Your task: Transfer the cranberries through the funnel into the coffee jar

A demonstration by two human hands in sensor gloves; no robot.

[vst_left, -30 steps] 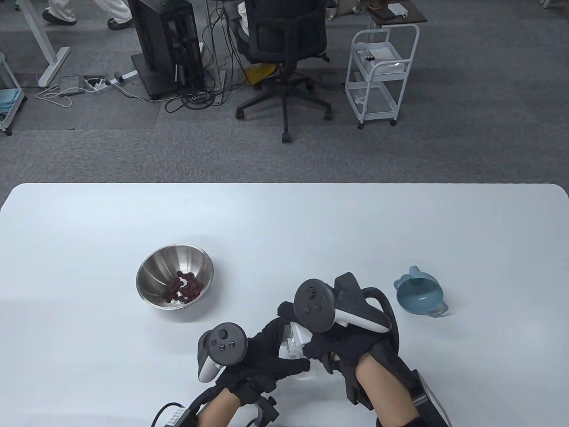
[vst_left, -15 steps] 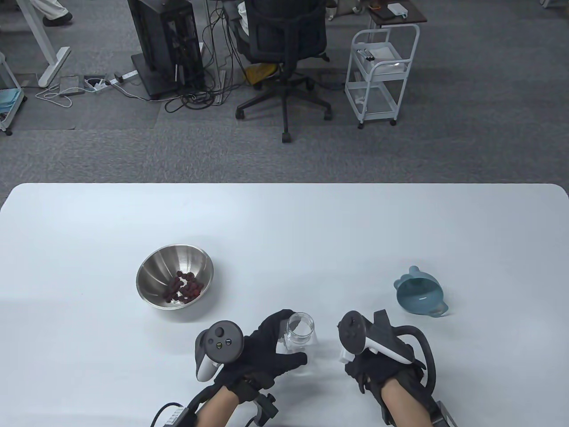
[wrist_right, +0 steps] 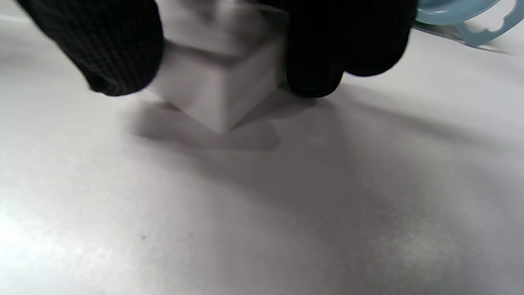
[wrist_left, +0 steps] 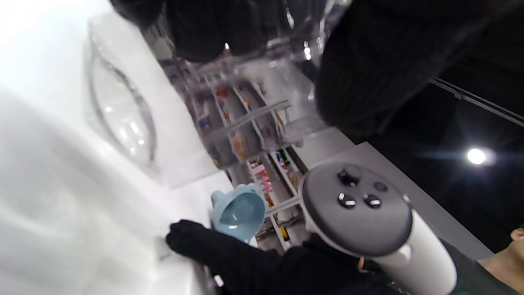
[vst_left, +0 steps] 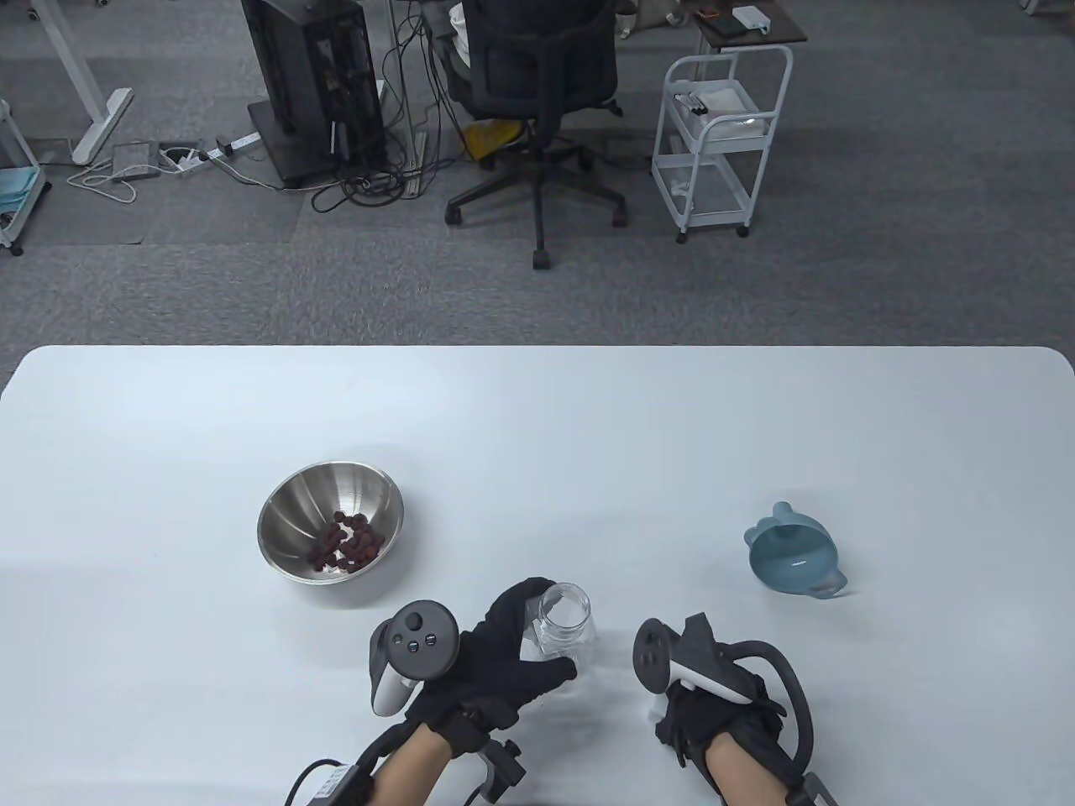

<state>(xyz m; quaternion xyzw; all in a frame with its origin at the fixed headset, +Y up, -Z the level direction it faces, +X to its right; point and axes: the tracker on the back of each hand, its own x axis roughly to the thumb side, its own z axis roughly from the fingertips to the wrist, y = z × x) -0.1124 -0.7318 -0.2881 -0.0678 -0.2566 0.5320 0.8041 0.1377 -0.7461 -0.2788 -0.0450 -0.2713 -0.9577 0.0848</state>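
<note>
My left hand (vst_left: 542,638) grips a clear glass coffee jar (vst_left: 565,625) standing upright on the table, mouth open; the jar fills the top of the left wrist view (wrist_left: 245,102). My right hand (vst_left: 697,714) is to the jar's right, low at the table, and pinches the white jar lid (wrist_right: 221,82) between its fingers (wrist_right: 335,45), at or just above the surface. A light blue funnel (vst_left: 794,556) lies on the table further right. A steel bowl (vst_left: 290,512) with dark red cranberries (vst_left: 351,541) stands to the left of the jar.
The white table (vst_left: 537,420) ends in a far edge with grey carpet, an office chair (vst_left: 537,92) and a white cart (vst_left: 722,134) behind it. The funnel also shows in the left wrist view (wrist_left: 239,213) and at the top right of the right wrist view (wrist_right: 458,16).
My right hand left the top of the jar with the lid and moved right and down to the table. The jar mouth is now uncovered. My left hand stayed on the jar.
</note>
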